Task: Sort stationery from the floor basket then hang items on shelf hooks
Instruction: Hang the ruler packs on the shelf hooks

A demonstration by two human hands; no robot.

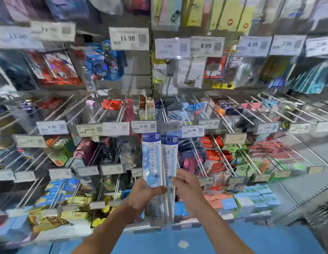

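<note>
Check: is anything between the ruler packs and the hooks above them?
Only the 4.50 price tag fronting the hooks, right above the tops of the ruler packs that the left hand and right hand hold. Nothing else visible.

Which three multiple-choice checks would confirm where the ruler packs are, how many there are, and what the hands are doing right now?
1. Where are the ruler packs?
A. Lying on the floor.
B. Hung on a top-row hook.
C. Held upright before the shelf hooks, tops just under the 4.50 price tag.

2. How many "20 cm" headers show on them?
A. One.
B. Two.
C. Four.

3. What are the hands doing?
A. The left hand and the right hand both hold the packs.
B. Only the left holds them.
C. Both hang free.

Key: 1 C, the tops sit right below that tag. 2 B, two blue headers stand side by side. 3 A, fingers of both hands curl round the packs' lower half.
</note>
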